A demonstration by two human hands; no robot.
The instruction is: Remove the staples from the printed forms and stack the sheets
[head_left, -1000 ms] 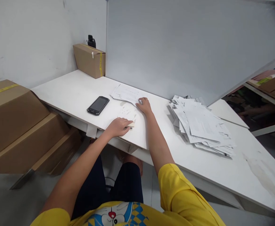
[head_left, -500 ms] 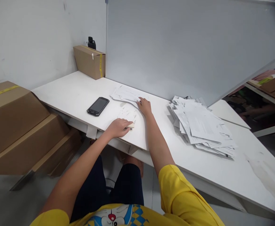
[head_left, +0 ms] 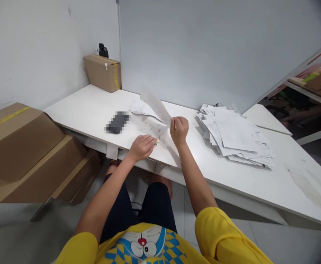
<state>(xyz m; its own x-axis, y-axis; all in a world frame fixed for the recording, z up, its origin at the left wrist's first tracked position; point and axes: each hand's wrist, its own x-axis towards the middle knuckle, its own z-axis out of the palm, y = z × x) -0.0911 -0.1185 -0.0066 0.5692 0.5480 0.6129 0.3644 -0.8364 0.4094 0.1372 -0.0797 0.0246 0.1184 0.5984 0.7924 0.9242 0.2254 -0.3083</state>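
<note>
My right hand (head_left: 179,130) is closed, its fingertips pinching a sheet of paper (head_left: 156,106) that stands raised and bent above the table. Under and behind that sheet lie more papers (head_left: 142,107). Near the table's front edge my left hand (head_left: 143,147) is closed around a small pale object (head_left: 157,141); most of it is hidden, so its kind is unclear. Dark marks or scraps (head_left: 150,127) show on the tabletop just beyond the left hand. A black phone (head_left: 117,123), blurred into blocks, lies to the left of the papers.
A messy pile of papers (head_left: 234,134) sits on the white table (head_left: 259,187) at right. At the back left corner stands a cardboard box (head_left: 101,73) with a black bottle (head_left: 103,50) behind it. More cardboard boxes (head_left: 25,143) are stacked at left. A grey partition (head_left: 204,55) borders the table.
My right hand has taken hold of a sheet and lifted it off the papers, moving slightly right and toward me. The left hand stays near the table edge with the small pale object.
</note>
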